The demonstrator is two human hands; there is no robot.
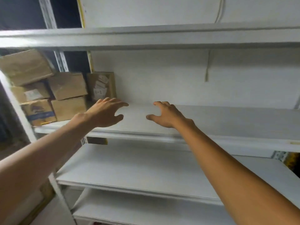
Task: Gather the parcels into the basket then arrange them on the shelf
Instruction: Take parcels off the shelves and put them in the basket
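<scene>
The white shelf [227, 120] runs wide in front of the person, with bare board to the right and a pile of brown parcels [68, 86] crowded at its left end. The basket is nowhere I can see.

The pile looks like the weak spot. Its top box [24, 67] sits tilted on the ones below. I'd guess a knock from a wrist, or a new parcel shoved hard against it, could slide it off the front edge.

Both arms reach over the board. The left hand [105, 114] hovers just beside the pile and the right hand [167, 116] is over bare board, each with fingers spread and loose, holding nothing.

A slim parcel [101, 86] stands upright against the back wall with white labels on its face. A lower box [39, 112] carries a blue printed band. All the writing is too blurred to read.
</scene>
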